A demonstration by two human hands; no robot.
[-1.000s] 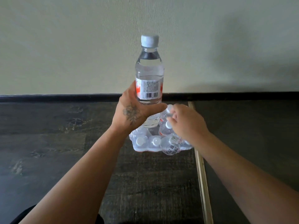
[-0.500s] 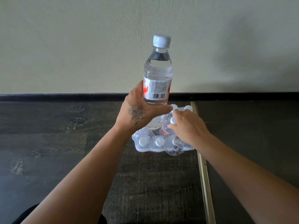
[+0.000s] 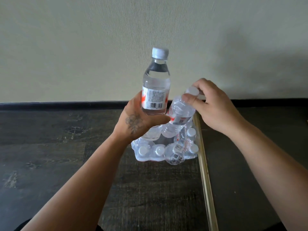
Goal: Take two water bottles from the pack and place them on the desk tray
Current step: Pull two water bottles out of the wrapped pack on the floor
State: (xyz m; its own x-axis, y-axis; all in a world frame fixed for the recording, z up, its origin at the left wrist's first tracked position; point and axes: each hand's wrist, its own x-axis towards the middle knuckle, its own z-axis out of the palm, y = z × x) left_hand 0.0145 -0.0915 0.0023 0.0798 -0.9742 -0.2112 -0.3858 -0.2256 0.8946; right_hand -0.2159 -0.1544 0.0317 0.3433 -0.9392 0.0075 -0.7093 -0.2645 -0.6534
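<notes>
My left hand (image 3: 138,122) grips the lower part of a clear water bottle (image 3: 156,84) with a white cap and a red-and-white label, held upright above the pack. A shrink-wrapped pack of water bottles (image 3: 166,147) sits on the dark floor just below both hands. My right hand (image 3: 215,107) pinches the cap end of a second water bottle (image 3: 180,110), which is tilted and half out of the torn top of the pack. No desk tray is in view.
A dark wood-look floor (image 3: 50,147) meets a pale wall at a black skirting board (image 3: 66,104). A thin light strip (image 3: 205,180) runs along the floor just right of the pack.
My right hand has risen from inside the pack, drawing a second bottle up and out by its cap. The left hand's bottle stays raised, shifted slightly.
</notes>
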